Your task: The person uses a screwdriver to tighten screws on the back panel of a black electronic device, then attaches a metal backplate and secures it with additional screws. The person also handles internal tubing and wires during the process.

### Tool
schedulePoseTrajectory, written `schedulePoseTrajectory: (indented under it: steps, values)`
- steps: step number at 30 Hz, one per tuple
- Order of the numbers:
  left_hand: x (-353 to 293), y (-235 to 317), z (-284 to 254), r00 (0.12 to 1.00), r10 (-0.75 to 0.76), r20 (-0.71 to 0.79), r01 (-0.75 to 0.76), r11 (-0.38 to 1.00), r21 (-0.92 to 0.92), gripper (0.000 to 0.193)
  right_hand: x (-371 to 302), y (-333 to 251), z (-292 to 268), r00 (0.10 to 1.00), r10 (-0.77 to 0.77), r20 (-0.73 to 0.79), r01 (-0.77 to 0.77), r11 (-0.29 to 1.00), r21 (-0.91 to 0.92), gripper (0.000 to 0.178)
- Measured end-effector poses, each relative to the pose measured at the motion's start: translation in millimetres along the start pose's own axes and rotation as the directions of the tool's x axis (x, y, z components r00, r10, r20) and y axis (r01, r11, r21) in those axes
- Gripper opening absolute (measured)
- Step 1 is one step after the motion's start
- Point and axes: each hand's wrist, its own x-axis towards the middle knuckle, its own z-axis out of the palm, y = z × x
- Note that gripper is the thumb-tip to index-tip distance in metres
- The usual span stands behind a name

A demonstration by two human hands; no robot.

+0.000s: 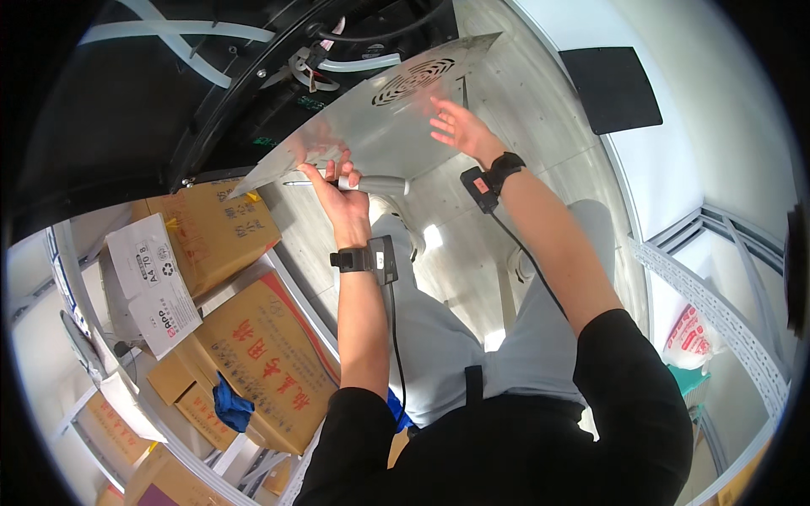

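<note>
Looking down through the head cam: got a grey-handled screwdriver [384, 185] in the left hand [344, 201], grasped in curled fingers with the thumb pointing off, shaft aimed left and handle sticking out to the right. Holding the right hand [460, 133] farther off and to the right, released and loosely spread, near a shiny metal panel [350, 139] with vent slots [413, 82]. Can't tell about actual contact with the panel for either hand. Tilted across the far middle, that panel, right by a black cabinet [126, 114] with white tubes [181, 29] inside. Over on the left, seeing cardboard boxes [266, 354] plus a crumpled blue cloth [232, 405]; on the right, a plastic bag [692, 339] with red print.
</note>
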Motion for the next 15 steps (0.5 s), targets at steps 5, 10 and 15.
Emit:
schedulePoseTrajectory:
  steps: [5,10,15]
  values:
    - [-3.5,0.2,-5.5,0.997,0.048,0.058,-0.049,0.999,0.017,0.067,-30.2,-21.8,11.0,0.995,-0.093,0.022,0.094,0.994,-0.052,0.070]
    - [-11.5,2.4,-1.0,0.978,0.049,0.201,-0.064,0.996,0.067,0.054,-49.4,-33.8,19.6,0.974,-0.217,-0.060,0.200,0.956,-0.216,0.105]
    - [-8.4,-1.2,-9.6,0.984,0.026,0.178,-0.031,0.999,0.024,0.056,-63.9,-42.5,28.6,0.944,-0.322,-0.068,0.261,0.859,-0.440,0.118]
